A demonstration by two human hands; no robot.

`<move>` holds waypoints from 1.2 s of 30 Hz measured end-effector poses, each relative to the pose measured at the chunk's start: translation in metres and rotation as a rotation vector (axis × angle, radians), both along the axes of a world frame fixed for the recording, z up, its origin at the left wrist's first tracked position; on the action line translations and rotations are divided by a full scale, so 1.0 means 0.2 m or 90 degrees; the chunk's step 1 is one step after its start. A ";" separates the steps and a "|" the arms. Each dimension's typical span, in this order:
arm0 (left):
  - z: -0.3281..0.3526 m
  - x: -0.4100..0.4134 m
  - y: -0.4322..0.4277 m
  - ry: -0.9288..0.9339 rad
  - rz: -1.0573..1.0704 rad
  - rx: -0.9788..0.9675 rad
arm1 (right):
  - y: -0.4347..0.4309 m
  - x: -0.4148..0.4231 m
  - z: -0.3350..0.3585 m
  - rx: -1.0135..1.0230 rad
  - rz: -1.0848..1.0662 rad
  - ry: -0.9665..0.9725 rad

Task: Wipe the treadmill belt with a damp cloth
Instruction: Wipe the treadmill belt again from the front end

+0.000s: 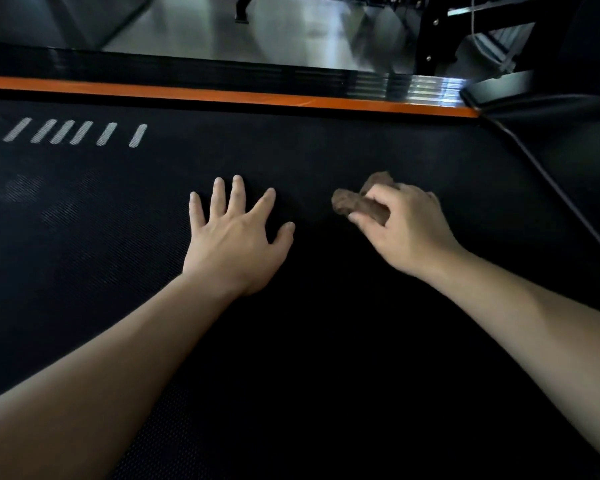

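Much of the cloth [352,202] was hidden under the right hand [407,230], and the near belt [326,358] was lost in darkness and cut off by the frame. The cloth was pinched between the thumb and curled fingers [378,195] and held against the belt. The left hand [236,237] was laid flat on the belt just beside it, fingers straight and spread, nothing held. The cloth's visible brown roll was laid roughly parallel to the orange strip [222,95], its free end pointed toward the left hand. White dashes [66,131] were seen far left.
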State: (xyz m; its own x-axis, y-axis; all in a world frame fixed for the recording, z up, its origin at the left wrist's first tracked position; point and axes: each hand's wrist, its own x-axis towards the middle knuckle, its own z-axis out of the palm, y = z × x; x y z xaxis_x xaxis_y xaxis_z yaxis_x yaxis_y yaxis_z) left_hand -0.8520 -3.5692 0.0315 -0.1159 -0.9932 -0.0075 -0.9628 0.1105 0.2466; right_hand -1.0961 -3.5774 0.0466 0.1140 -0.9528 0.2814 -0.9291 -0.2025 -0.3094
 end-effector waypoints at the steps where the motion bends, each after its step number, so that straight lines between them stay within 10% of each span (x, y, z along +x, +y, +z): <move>1: 0.00 0.00 0.00 0.001 -0.001 0.005 | -0.02 -0.04 0.01 -0.009 -0.039 0.025; 5: 0.07 -0.03 0.07 0.032 0.001 0.060 | -0.08 -0.13 0.04 0.044 -0.223 0.003; 12: 0.02 -0.19 0.37 0.010 -0.072 0.057 | 0.43 -0.02 0.04 0.079 0.015 0.019; 17: -0.01 -0.18 0.38 -0.021 -0.083 0.028 | 0.29 -0.17 0.06 0.054 -0.207 0.029; 23: 0.00 -0.18 0.38 -0.011 -0.077 0.028 | 0.81 -0.02 0.05 0.145 0.095 -0.012; 29: 0.00 -0.19 0.40 -0.002 -0.071 0.018 | 0.51 -0.25 0.05 0.042 -0.167 0.068; 36: 0.00 -0.19 0.40 -0.001 -0.065 0.020 | 0.81 -0.14 0.06 0.108 0.050 0.033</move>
